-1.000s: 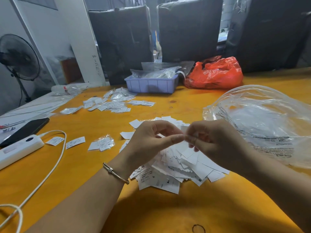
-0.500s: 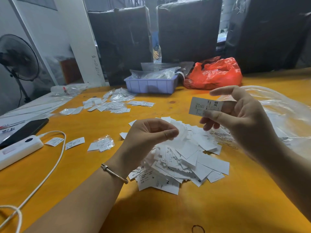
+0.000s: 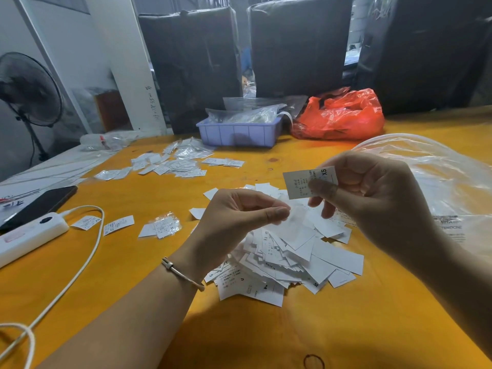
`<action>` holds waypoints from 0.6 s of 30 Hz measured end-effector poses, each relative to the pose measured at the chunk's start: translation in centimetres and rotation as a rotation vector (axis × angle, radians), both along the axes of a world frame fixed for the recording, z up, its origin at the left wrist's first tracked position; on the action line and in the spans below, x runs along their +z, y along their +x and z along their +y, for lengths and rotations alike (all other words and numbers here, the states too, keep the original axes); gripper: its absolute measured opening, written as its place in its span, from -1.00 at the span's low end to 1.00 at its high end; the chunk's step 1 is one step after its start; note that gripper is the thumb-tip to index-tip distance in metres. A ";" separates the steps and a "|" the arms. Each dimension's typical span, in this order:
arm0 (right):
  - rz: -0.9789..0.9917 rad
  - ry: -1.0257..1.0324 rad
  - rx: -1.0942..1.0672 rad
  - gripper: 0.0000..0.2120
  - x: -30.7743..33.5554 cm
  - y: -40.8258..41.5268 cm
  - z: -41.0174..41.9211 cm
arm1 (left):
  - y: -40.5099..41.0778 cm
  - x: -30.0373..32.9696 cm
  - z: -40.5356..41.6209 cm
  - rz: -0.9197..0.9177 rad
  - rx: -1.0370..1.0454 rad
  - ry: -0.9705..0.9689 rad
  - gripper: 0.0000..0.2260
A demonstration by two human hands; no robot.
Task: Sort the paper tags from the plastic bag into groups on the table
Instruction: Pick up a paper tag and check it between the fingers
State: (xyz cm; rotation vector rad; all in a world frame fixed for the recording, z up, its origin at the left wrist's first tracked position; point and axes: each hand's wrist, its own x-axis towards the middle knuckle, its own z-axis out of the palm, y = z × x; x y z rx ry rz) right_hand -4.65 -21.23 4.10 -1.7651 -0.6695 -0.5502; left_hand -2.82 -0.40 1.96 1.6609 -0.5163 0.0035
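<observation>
- The paper tags (image 3: pixel 292 251) lie as a loose heap of small white rectangles, thin and flat, some face up with tiny print, on the smooth orange-yellow table (image 3: pixel 346 328).
- The plastic bag (image 3: pixel 439 182) is clear, crinkled film with dark lettering, lying at the table's right side just beside the heap; its far end is cut off by the frame edge.
- The right hand (image 3: pixel 372 198) is raised over the heap, thumb and forefinger pinching one tag (image 3: pixel 300 182) held upright, its print facing the camera with "XS" readable sideways; the other fingers curl under.
- The left hand (image 3: pixel 239 217) hovers over the heap's left part, thumb and forefinger tip pressed together on something thin, pale and translucent (image 3: pixel 295 222); whether it is film or paper cannot be told.
- A thin metal bracelet (image 3: pixel 181 272) circles the left wrist.
- Farther back lie smaller groups of tags (image 3: pixel 170 166), some in glossy clear sleeves, near a ribbed lavender plastic tray (image 3: pixel 239 134) and a crumpled red bag (image 3: pixel 343 115).
- At left, a white power strip (image 3: pixel 29 233) with a curling cable and a dark phone (image 3: pixel 40 203) are partly cut off.
</observation>
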 end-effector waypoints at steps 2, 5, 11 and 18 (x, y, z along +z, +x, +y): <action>-0.003 -0.013 -0.011 -0.98 0.0 -0.1 0.0 | 0.0 0.0 0.0 0.000 -0.004 -0.008 -0.85; -0.004 -0.021 -0.026 -0.98 0.0 0.0 0.0 | 0.0 0.0 0.1 -0.002 -0.011 -0.009 -0.86; -0.012 -0.023 -0.023 -0.98 0.0 0.0 0.2 | 0.0 0.0 0.0 -0.005 -0.022 -0.001 -0.87; 0.001 -0.057 -0.011 -0.97 -0.2 0.0 0.3 | 0.0 0.0 0.1 -0.008 -0.024 0.001 -0.89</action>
